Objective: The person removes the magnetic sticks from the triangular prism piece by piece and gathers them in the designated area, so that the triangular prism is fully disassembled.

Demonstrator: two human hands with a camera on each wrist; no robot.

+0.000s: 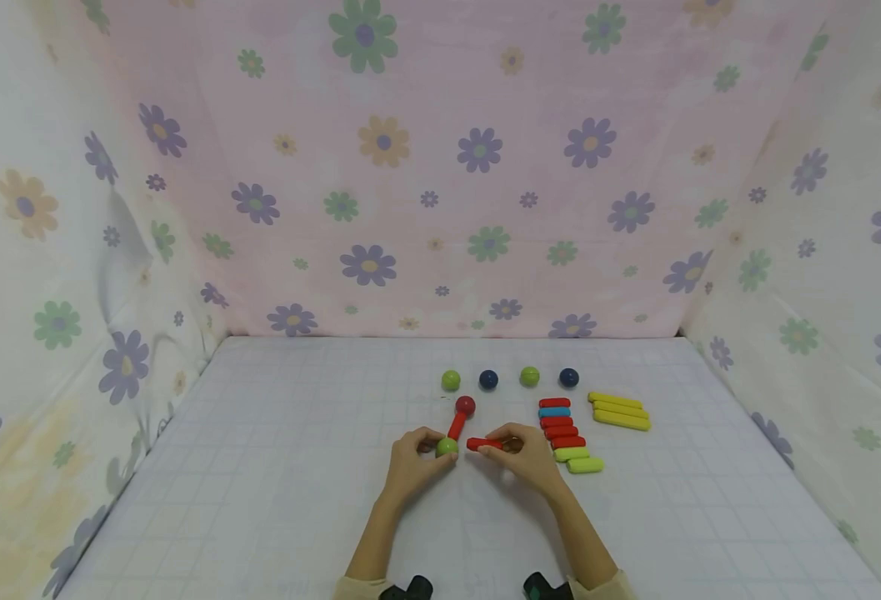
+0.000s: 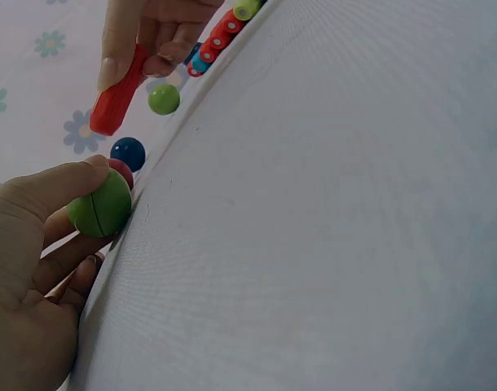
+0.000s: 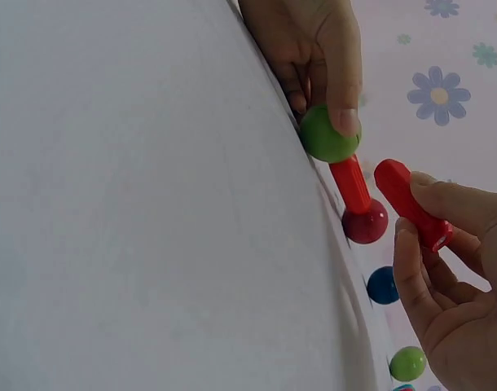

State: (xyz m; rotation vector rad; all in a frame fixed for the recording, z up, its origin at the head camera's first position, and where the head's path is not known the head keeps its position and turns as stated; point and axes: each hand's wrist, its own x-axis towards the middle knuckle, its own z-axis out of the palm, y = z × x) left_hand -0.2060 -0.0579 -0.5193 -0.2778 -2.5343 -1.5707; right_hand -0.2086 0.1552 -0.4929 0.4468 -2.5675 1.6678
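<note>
My left hand pinches a green ball between thumb and fingers. From that ball a red stick runs away from me to a dark red ball, so the three form one joined piece lying on the table. In my right hand a second red stick is held between thumb and fingertips. Its free end points left at the green ball, with a small gap between them in the head view. The right wrist view shows the far red ball beyond this stick.
Two green balls and two dark blue balls stand in a row behind the hands. Right of my right hand lies a column of short red, blue and green sticks. Several longer yellow sticks lie farther right. Flowered cloth walls the table's back and sides.
</note>
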